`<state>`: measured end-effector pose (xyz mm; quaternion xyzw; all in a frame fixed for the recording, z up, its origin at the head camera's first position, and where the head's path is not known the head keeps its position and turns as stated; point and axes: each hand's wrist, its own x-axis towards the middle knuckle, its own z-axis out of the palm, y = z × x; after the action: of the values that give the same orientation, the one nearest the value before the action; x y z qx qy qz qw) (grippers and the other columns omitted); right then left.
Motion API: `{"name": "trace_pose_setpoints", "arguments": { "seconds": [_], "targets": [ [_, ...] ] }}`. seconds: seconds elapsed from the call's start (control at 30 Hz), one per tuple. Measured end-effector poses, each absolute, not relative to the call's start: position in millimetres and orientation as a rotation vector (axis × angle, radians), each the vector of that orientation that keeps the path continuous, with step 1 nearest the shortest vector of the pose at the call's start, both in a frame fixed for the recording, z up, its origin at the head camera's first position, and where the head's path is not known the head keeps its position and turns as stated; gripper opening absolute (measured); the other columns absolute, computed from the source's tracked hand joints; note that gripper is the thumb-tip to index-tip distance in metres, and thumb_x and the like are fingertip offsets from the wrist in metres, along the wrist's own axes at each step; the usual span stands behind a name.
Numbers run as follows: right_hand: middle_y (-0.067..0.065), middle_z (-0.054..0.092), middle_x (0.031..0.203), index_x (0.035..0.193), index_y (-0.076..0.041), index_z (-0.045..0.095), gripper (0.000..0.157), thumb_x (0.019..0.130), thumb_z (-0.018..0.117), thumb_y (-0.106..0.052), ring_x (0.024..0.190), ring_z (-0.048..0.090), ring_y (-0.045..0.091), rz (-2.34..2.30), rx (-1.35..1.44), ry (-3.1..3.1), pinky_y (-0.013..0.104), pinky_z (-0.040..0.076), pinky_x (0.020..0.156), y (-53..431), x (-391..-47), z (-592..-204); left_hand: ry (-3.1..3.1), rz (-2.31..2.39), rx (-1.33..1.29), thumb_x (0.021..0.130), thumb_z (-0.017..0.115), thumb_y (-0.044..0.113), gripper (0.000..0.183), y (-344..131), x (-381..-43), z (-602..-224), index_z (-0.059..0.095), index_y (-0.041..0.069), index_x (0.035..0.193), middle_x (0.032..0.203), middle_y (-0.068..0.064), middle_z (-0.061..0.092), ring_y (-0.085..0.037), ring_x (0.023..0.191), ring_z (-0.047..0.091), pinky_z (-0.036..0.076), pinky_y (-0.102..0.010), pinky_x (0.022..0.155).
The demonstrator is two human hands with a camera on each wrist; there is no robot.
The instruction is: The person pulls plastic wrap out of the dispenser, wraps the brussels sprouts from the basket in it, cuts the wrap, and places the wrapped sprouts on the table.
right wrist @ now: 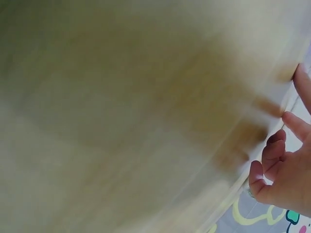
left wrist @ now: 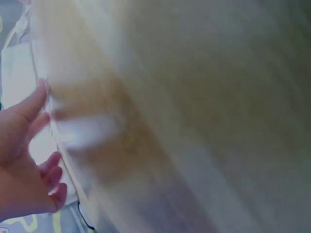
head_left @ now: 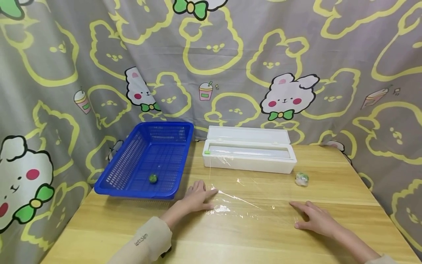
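Head view: table (head_left: pixel 343 176), blue basket (head_left: pixel 138 193) at its far-left corner, white box (head_left: pixel 250 165) near far edge. Clear film (head_left: pixel 244 198) mid-table between left grip (head_left: pixel 196 198) and right grip (head_left: pixel 316 220), neither clearly nearer; long axis unclear. Both unclenched, thumb and forefinger apart. Wrapped bundle (head_left: pixel 301 179) toward right edge.

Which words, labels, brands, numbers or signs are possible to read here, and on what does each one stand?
"let…m": dark print on the left sleeve; the middle letters are too small to read surely.
No other readable text: I see none on the white box or blue basket.
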<state>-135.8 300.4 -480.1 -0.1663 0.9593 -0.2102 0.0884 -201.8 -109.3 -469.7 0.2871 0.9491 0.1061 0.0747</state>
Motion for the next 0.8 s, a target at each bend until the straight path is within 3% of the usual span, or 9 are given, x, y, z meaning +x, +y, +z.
{"name": "trace_pose_setpoints", "arguments": {
  "seconds": [0.27, 0.57, 0.8],
  "targets": [
    [-0.004, 0.039, 0.077, 0.129, -0.01, 0.049, 0.072, 0.073, 0.066, -0.051, 0.062, 0.029, 0.005, -0.633, -0.484, 2.855, 0.022, 0.022, 0.052, 299, -137, -481, 2.83, 0.322, 0.89, 0.07, 0.074, 0.044, 0.069, -118, -199, -472, 0.049, 0.023, 0.131, 0.087, -0.001, 0.028, -0.018, 0.083, 0.027, 0.024, -0.028, 0.065],
    [-0.003, 0.044, 0.082, 0.128, -0.009, 0.049, 0.071, 0.074, 0.065, -0.052, 0.067, 0.034, 0.005, -0.623, -0.508, 2.877, 0.023, 0.027, 0.055, 302, -137, -484, 2.763, 0.435, 0.962, 0.067, 0.075, 0.042, 0.088, -130, -192, -461, 0.033, 0.018, 0.141, 0.092, 0.001, 0.031, -0.014, 0.085, 0.028, 0.028, -0.027, 0.074],
    [-0.003, 0.043, 0.082, 0.129, -0.008, 0.048, 0.071, 0.074, 0.065, -0.051, 0.066, 0.034, 0.006, -0.631, -0.5, 2.856, 0.025, 0.026, 0.055, 303, -136, -484, 2.751, 0.549, 1.045, 0.069, 0.075, 0.038, 0.088, -134, -174, -427, 0.028, 0.025, 0.143, 0.121, -0.003, 0.046, -0.018, 0.107, 0.038, 0.037, -0.043, 0.092]
  ]
}}
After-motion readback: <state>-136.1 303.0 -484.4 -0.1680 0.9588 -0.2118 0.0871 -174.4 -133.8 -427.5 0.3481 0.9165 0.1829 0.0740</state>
